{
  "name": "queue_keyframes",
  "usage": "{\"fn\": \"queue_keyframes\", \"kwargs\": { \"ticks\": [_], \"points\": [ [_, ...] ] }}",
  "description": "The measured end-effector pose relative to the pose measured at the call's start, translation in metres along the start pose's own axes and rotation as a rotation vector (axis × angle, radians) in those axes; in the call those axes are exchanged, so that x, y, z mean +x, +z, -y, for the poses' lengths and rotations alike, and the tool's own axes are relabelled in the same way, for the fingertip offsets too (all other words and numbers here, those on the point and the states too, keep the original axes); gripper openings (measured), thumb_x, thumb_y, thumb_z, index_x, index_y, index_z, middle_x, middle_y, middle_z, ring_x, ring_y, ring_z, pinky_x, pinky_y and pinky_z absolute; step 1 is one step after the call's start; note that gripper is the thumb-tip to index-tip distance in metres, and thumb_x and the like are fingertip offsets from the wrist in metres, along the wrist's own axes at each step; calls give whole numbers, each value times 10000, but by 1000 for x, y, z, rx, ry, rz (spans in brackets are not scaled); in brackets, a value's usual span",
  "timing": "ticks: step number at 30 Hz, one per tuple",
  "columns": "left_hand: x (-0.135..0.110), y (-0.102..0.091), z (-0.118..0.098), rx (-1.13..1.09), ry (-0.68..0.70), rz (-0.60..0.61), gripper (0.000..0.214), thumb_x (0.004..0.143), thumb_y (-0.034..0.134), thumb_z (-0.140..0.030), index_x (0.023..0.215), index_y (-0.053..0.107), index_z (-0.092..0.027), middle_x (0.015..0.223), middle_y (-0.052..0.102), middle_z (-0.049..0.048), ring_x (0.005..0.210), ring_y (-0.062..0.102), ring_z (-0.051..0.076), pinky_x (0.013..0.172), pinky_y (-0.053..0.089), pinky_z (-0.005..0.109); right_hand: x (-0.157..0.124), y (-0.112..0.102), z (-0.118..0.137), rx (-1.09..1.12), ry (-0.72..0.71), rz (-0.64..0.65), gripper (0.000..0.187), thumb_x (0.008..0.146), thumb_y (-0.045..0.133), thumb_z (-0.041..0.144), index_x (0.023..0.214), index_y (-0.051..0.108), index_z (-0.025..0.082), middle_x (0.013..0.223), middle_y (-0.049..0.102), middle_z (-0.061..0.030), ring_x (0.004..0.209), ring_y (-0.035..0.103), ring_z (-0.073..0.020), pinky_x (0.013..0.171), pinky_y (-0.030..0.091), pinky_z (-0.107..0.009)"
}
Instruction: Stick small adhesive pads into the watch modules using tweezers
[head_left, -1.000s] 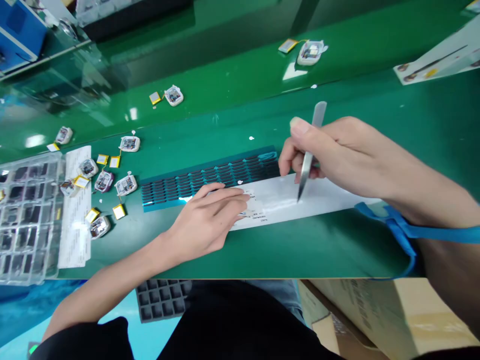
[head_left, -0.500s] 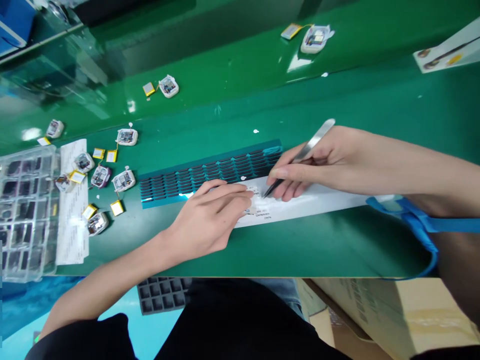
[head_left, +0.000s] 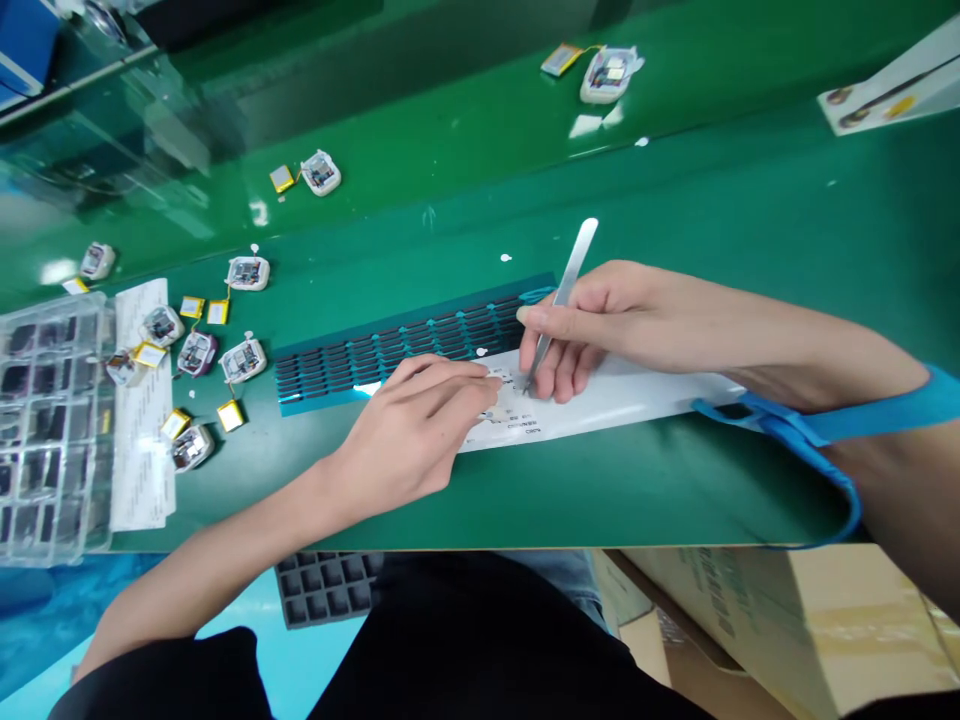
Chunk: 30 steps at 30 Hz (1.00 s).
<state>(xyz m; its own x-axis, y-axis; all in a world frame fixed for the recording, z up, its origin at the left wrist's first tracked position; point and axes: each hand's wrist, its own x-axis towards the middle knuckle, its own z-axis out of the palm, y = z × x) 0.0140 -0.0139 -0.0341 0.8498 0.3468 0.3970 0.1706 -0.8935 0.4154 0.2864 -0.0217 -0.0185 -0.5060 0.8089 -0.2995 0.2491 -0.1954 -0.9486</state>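
Nearest, the left hand [head_left: 409, 430] lies flat, fingers together, pressing the long white backing strip [head_left: 622, 395] to the green worktop [head_left: 600, 490]. Just beyond, the right hand [head_left: 592, 325] is clamped on slim steel tweezers [head_left: 559, 295], tips down at the strip's printed end beside the blue sheet of small dark pads [head_left: 397, 350]. Best to hold the strip flat and lift with a shallow angle. Whether the tips grip anything is hidden; the print is unreadable.
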Motion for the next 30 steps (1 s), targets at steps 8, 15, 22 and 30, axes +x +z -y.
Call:
{"fn": "queue_keyframes", "kwargs": {
  "ticks": [8,15,22,30],
  "points": [
    [-4,-2,-2,-10,60,-60,251,1022,551,-19,1185,688,-152,1208,831,104,1198,795,228,1136,613,411,-10,6,20,7,-111,-269,486,1054,651,646,810,748,237,752,763,-33,639,733,-155,585,620,-270],
    [5,-14,-20,-423,-314,-278,221,1012,671,-80,1170,793,-175,1043,858,46,772,786,122,715,646,212,-21,44,34,-43,-346,-503,384,1102,623,485,811,685,243,800,755,-46,588,715,-165,550,647,-296],
    [8,-13,-29,-806,-536,-128,309,938,712,-97,1245,737,-121,946,842,59,737,805,153,723,684,241,-19,58,30,-53,-337,-405,271,1120,585,326,896,713,241,801,786,2,622,747,-140,568,626,-227],
    [5,-10,-33,-898,-585,-124,348,939,747,-118,1286,721,-119,1001,859,77,875,862,219,822,724,260,-19,61,32,-36,-256,-429,331,1090,626,315,791,762,272,828,794,9,600,724,-144,548,609,-266]
  ]
}}
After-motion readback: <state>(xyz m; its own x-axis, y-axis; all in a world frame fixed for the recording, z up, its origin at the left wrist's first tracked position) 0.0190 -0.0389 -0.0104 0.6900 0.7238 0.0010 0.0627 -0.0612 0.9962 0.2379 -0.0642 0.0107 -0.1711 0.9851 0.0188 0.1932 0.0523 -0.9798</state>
